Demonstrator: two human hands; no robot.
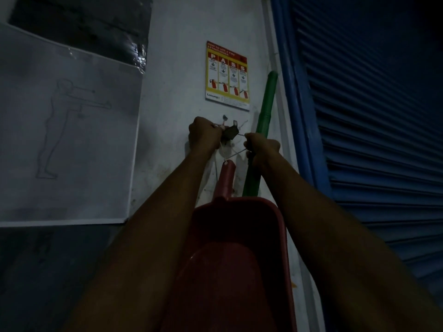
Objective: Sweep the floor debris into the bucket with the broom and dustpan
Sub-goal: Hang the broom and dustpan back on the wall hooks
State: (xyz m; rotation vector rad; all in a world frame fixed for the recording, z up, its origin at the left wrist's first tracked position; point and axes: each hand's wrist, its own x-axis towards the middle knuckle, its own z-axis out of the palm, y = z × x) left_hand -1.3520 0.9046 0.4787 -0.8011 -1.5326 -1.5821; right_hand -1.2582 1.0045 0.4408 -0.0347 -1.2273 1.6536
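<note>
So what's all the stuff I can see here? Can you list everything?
dustpan: one, red, hanging against the wall by a string at its handle, between the arms
string: one, white, from the handle top up to the hook
hook: one, dark, on the wall
pole: one, green, leaning beside the shutter
fire poster: one, yellow and red, above the hands
drawing sheet: one, white, left wall
shutter: one, blue, right
left hand: one, fingers curled at the hook
right hand: one, pinching the string
</note>
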